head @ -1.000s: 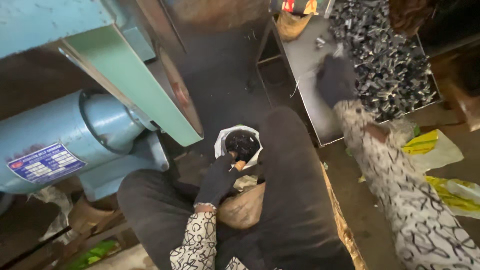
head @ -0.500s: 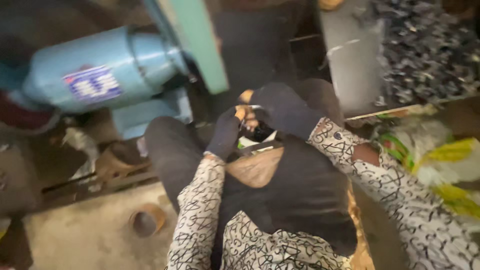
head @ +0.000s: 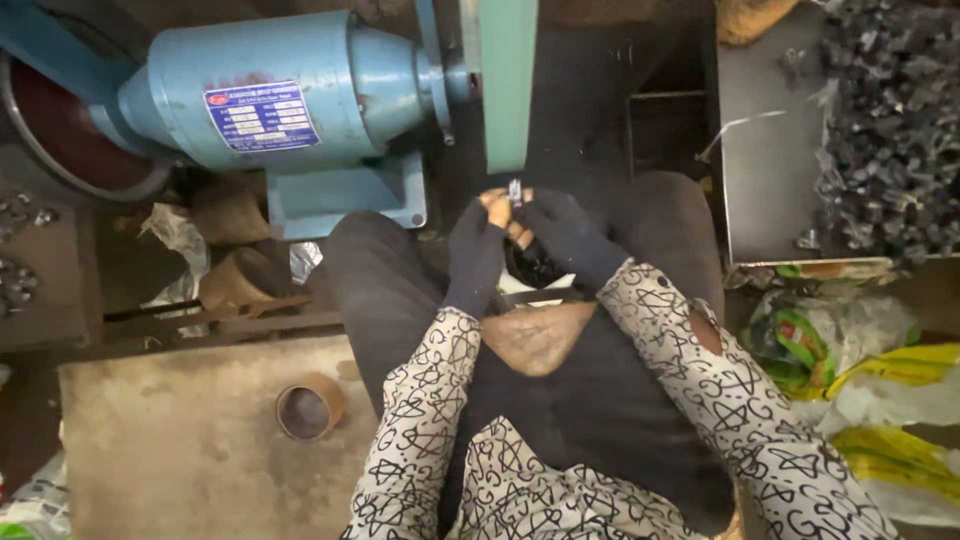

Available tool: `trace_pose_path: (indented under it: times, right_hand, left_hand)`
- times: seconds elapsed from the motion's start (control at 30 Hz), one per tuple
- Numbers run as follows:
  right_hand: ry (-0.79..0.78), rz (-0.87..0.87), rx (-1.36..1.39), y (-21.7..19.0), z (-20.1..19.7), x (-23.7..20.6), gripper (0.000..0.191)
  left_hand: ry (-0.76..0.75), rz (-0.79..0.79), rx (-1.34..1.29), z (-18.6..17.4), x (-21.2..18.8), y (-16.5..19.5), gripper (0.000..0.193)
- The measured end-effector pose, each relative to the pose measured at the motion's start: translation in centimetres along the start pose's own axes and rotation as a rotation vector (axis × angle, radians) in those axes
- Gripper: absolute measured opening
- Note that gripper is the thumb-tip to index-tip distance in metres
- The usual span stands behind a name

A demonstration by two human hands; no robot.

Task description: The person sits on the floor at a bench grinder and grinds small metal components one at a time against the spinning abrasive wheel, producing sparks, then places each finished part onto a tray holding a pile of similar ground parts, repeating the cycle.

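Both my hands wear dark fingerless gloves and meet over my lap. My left hand (head: pixel 478 250) and my right hand (head: pixel 565 235) pinch one small metal part (head: pixel 516 190) between their fingertips, just below the green belt guard (head: pixel 508 80) of a blue grinder motor (head: pixel 290 95). Under my hands a small white-rimmed container (head: pixel 530 272) of dark pieces rests on my lap, next to a brown cloth (head: pixel 535 335).
A grey metal tray (head: pixel 775 170) at the right holds a heap of several dark metal parts (head: pixel 890 120). Plastic bags (head: pixel 850 360) lie at lower right. A brown tape ring (head: pixel 308 405) sits on a worn slab at lower left. A dark grinding wheel (head: pixel 70 140) is at far left.
My right hand has come back from the tray of parts to my lap and joined my left hand on a small metal part. The view has shifted left and down.
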State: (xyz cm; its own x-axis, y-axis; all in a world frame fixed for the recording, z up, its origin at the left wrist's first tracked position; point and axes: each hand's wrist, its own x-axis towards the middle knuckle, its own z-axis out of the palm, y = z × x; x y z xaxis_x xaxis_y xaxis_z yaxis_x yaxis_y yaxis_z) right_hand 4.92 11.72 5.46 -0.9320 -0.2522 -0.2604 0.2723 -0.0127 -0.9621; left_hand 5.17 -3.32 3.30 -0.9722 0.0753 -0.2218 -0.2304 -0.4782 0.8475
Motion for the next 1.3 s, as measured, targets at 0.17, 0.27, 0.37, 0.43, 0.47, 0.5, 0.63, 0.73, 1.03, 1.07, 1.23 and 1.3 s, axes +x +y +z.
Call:
trace_pose_path:
  times: [0.17,0.27,0.37,0.43,0.47,0.5,0.63,0.73,1.03,1.07,1.23,1.3]
  right_hand:
    - [0.083,-0.021,-0.393,1.4,-1.0,2.5,0.025]
    - [0.117,-0.090,-0.524,2.4,-1.1,3.6,0.023]
    - [0.152,-0.125,-0.559,2.4,-0.9,3.7,0.023]
    - [0.142,0.251,-0.390,2.0,-0.8,3.2,0.028]
    - [0.123,0.161,-0.387,1.7,-0.7,3.0,0.026]
    - [0.104,0.073,-0.383,1.4,-0.7,2.7,0.024]
    - [0.052,-0.063,-0.312,0.2,-1.0,2.0,0.022]
    - [0.164,0.027,-0.245,-0.3,-1.4,2.0,0.025]
    - [0.159,0.144,0.120,-0.5,-1.6,2.3,0.024]
    - [0.152,0.065,0.052,-0.7,-1.6,2.2,0.023]
    - [0.101,-0.106,-0.311,-1.6,-1.9,0.4,0.022]
    - [0.198,-0.172,-0.250,-1.5,-1.4,-0.5,0.017]
  left_hand:
    - [-0.083,0.058,0.077,-0.7,1.2,-0.2,0.021]
    - [0.084,0.392,0.876,-1.2,2.2,-0.2,0.020]
    - [0.125,-0.026,0.562,-0.8,2.8,-0.2,0.022]
    - [0.141,0.100,0.734,-0.6,2.7,-0.1,0.020]
    - [0.152,0.151,0.820,-0.5,2.4,-0.1,0.019]
    - [0.138,0.096,0.734,-0.4,2.3,-0.1,0.020]
    - [0.066,-0.027,0.365,-0.3,1.7,-0.1,0.026]
    - [0.057,0.248,0.651,-0.1,1.9,-0.5,0.029]
    - [0.059,0.116,0.759,0.6,2.3,-1.7,0.031]
    - [0.048,0.132,0.797,0.4,2.2,-1.7,0.031]
    - [-0.098,0.310,0.625,-0.4,1.5,-1.2,0.025]
    - [-0.108,0.272,0.433,-0.2,1.1,-1.0,0.025]
